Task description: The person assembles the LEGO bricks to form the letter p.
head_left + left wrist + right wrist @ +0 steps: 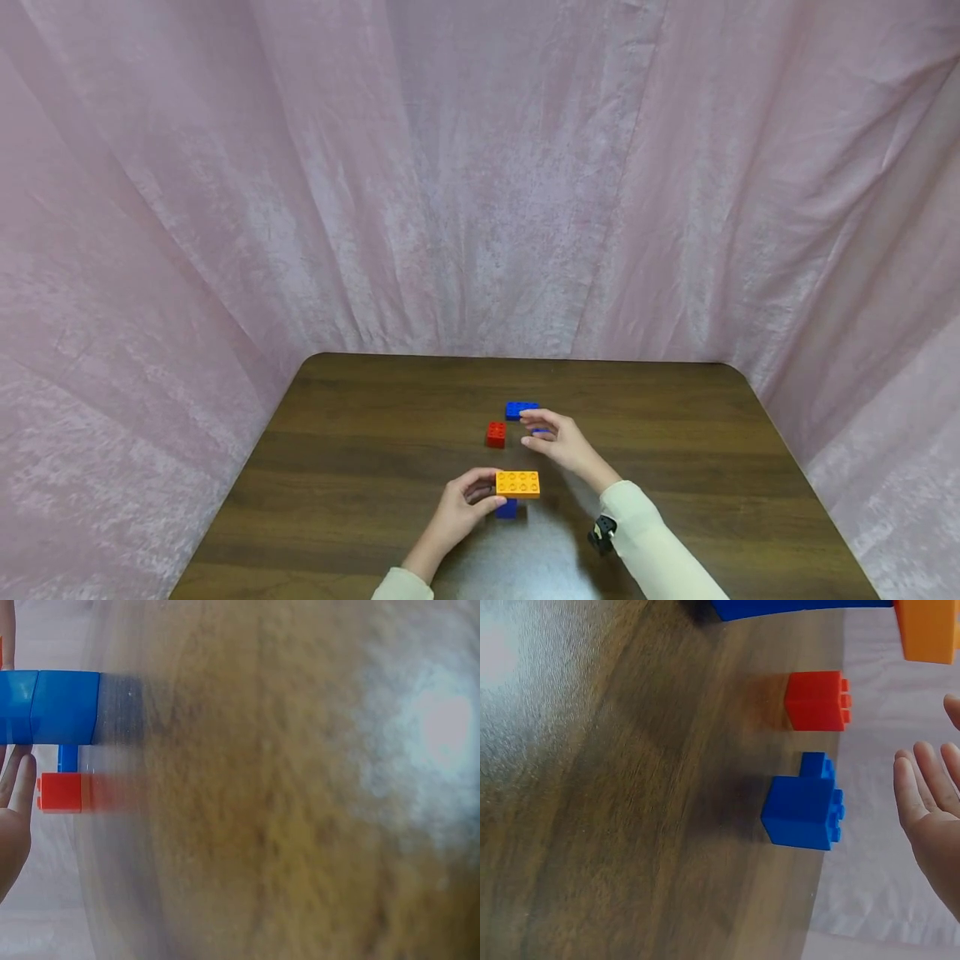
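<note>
At the left end of an upright toy brick stack, my left hand (459,510) grips it between thumb and fingers. A yellow-orange brick (517,484) tops the stack, above a blue part (507,508) that shows a seam in the left wrist view. My right hand (568,451) hovers with loosely bent fingers and holds nothing. It is nearest to a blue brick (799,812), which it partly hides in the head view. Behind that lies another blue brick (522,410). A red brick (496,434) stands left of them, beyond the stack.
The bricks stand on a brown wooden table (337,483) with rounded far corners. Pink curtains (487,208) hang around its back and sides. A small black device (602,534) is attached at the right sleeve.
</note>
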Motion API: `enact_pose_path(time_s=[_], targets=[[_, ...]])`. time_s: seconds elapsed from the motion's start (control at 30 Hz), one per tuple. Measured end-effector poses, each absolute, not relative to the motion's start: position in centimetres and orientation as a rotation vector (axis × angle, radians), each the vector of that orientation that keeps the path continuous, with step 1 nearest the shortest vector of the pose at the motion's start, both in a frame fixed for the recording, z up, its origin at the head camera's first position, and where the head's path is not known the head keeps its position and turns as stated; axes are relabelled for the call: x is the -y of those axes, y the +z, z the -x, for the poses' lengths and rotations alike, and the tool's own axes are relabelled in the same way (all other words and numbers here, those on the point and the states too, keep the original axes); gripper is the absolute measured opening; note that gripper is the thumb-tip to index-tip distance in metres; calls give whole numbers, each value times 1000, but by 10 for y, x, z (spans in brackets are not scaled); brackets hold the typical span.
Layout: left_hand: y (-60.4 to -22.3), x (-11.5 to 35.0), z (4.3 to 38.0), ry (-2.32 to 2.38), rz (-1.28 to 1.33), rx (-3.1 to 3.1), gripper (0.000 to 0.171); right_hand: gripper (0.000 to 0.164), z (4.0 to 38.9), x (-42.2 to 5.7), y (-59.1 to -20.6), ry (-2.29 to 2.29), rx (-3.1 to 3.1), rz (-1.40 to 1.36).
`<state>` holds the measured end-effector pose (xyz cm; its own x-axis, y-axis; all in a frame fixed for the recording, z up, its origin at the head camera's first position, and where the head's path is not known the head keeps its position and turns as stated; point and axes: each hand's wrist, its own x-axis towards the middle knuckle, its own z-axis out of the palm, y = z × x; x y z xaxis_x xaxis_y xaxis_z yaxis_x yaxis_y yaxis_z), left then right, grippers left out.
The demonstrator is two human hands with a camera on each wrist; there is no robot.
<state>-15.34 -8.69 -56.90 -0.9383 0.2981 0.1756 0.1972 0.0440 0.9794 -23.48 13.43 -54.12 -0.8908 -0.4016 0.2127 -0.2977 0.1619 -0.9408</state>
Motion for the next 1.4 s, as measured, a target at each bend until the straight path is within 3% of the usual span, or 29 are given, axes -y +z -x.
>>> enact_pose_path(time_s=[0.3,0.53,0.83,1.4], targets=[[-569,87,155,2052,-506,-2196,32,46,252,-126,-550,-1829,-2273,698],[-595,87,164,2018,-533,-2269,33,48,262,-119,-553,-1767,-2259,760],[-575,88,156,2045,-551,-2242,32,49,271,-109,-561,-1695,-2255,726],[-596,88,163,2034,-447,-2216,33,46,273,-96,-577,-1625,-2329,607]])
